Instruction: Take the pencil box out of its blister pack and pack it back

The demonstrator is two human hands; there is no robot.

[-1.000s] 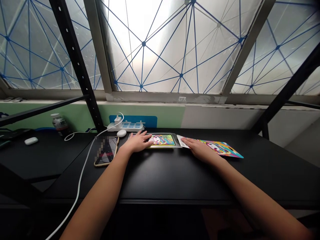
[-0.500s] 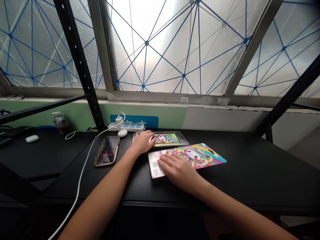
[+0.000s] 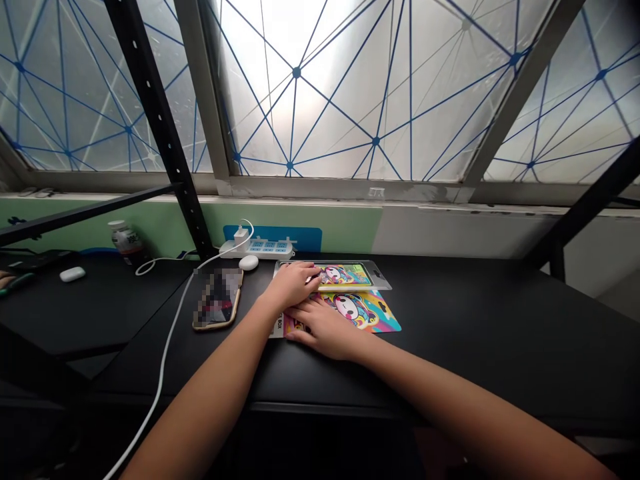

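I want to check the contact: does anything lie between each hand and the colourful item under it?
Nothing visible does. The left hand rests directly on the tray; the right hand lies flat on the colourful card.

Strong backlight from window [image 3: 320, 87], glare at centre; desk [image 3: 475, 333] dim, edges bowed

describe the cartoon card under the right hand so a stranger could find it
On the black desk below the big blue-lined window, look just right of the phone. Two bright cartoon pieces lie there; the card is the nearer one, under the right hand. Unlike the clear-rimmed pack behind it, it has no rim and a white end strip.
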